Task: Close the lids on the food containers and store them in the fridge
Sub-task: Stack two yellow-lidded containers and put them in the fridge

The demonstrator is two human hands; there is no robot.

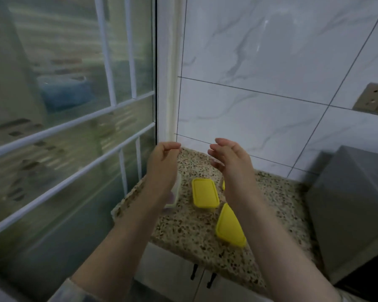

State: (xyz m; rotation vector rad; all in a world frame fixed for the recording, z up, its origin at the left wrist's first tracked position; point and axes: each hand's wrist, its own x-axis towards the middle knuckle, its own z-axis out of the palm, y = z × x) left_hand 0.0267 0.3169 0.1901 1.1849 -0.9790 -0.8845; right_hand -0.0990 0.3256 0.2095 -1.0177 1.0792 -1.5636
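Observation:
Two food containers with yellow lids sit on the speckled granite counter [190, 227]: one [204, 192] in the middle, another [229, 227] nearer me, partly behind my right forearm. A sliver of a third yellow lid [223, 184] peeks out by my right wrist. A clear container [175, 194] lies mostly hidden under my left wrist. Both hands are raised above the counter, palms facing each other. My left hand [165, 158] has loosely curled fingers and holds nothing. My right hand [229, 156] has relaxed, slightly bent fingers and is empty too.
A grey box-like appliance [349, 210] stands on the counter's right end. A glass door with white bars [74, 138] is on the left. Marble wall tiles with a socket [375, 98] are behind. Cabinet doors with dark handles [202, 277] are below the counter.

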